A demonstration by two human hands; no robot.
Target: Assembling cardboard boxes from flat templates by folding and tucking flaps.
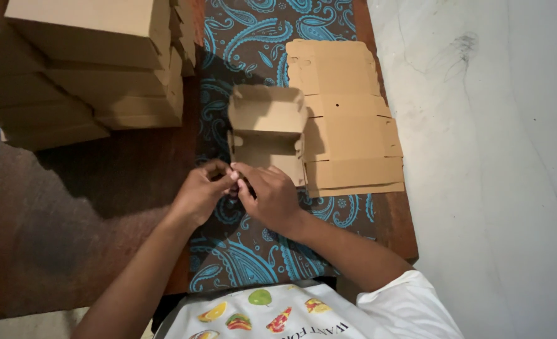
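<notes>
Both hands pinch the near wall of the half-folded cardboard box (267, 135): left hand (201, 191) and right hand (271, 198) touching, box just beyond fingertips, flat blanks (347, 119) on its right.

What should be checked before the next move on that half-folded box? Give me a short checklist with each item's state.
1. Both hands at the box: ok, left hand and right hand meet at its near edge.
2. Half-folded box upright with lid flap raised: ok.
3. Flat blanks stacked beside it: ok.
4. Finished boxes clear of the hands: ok.
5. Near flap tucked in: cannot tell, fingers hide it.
</notes>
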